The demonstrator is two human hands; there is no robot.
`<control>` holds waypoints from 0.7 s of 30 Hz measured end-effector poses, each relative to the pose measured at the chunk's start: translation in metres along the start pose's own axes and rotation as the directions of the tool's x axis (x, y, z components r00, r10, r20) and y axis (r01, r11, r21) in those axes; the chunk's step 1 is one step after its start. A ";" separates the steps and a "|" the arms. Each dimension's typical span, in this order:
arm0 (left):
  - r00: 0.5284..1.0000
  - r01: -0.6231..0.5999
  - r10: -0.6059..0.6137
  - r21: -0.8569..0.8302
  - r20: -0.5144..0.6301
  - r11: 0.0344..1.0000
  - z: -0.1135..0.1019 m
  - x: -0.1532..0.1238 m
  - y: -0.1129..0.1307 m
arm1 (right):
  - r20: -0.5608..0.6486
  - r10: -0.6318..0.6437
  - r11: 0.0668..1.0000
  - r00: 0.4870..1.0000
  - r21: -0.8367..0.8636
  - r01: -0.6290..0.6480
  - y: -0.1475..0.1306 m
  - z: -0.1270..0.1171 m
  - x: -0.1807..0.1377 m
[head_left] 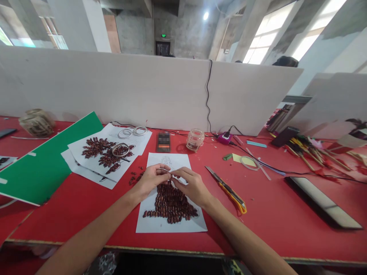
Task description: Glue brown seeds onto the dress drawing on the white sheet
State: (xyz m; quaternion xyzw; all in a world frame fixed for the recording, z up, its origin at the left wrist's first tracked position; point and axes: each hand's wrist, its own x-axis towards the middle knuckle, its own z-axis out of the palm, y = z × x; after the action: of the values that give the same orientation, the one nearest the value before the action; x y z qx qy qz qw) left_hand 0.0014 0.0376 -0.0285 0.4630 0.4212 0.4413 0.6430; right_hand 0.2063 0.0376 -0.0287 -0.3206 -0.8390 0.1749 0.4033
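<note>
A white sheet of paper lies before me, with a line drawing partly covered by rows of dark brown, glossy seeds. Over the top of the seed rows, my left hand and my right hand meet, fingertips pinched close together. Whatever sits between the fingertips is too small to make out. Several loose brown seeds are scattered on the red table just left of the sheet. Uncovered pencil lines show beyond my fingers.
Rings rest on papers with seed-covered leaf shapes at left, beside a green board. A phone and glass jar stand behind the sheet. At right lie a yellow utility knife, a cable and a long black-edged object.
</note>
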 end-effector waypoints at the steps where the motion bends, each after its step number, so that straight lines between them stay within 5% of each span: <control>1: 1.000 -0.007 0.007 0.018 -0.003 1.000 0.000 0.000 0.001 | -0.003 0.019 1.000 1.000 -0.007 -0.019 0.002 -0.001 0.000; 9: 0.951 -0.123 0.201 0.311 -0.233 0.942 -0.016 0.008 0.012 | 0.185 0.136 0.989 0.973 -0.087 -0.122 0.026 -0.014 0.001; 21: 0.946 -0.175 0.266 0.396 -0.187 0.901 -0.019 0.008 0.006 | 0.297 0.188 0.970 0.936 -0.205 -0.130 0.018 -0.008 0.006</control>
State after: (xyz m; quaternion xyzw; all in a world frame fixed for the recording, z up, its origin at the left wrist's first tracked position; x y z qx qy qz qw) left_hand -0.0154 0.0505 -0.0275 0.5663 0.5156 0.4749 0.4336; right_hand 0.2166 0.0551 -0.0298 -0.3913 -0.8760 0.1784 0.2183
